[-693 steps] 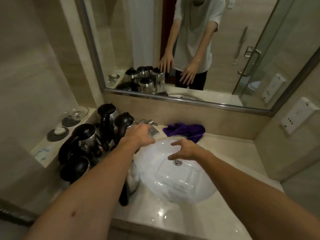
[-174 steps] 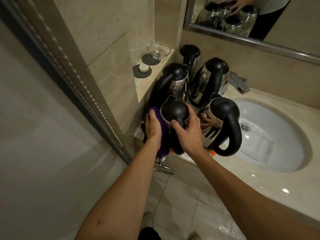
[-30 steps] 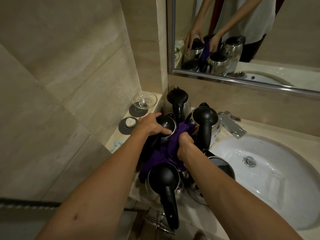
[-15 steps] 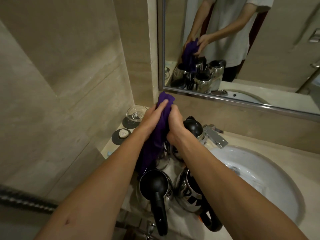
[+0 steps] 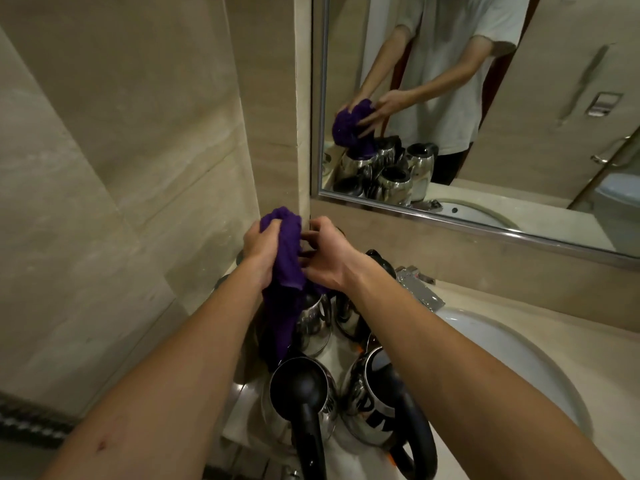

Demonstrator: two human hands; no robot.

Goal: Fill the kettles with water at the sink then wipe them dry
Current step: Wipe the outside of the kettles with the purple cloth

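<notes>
- Your left hand [image 5: 261,245] grips the upper end of the purple cloth [image 5: 284,268], fingers curled round the bunched fabric; the cloth hangs down over the kettles below.
- Your right hand [image 5: 327,258] pinches the cloth's right side — fingers bent against the fabric.
- Four steel kettles stand on the counter [image 5: 595,358] left of the sink [image 5: 519,358]: the near-left kettle [image 5: 299,393], the near-right kettle [image 5: 377,403], and two behind, partly hidden by your arms.
- The tap [image 5: 419,292] sits just beyond your right forearm.
</notes>
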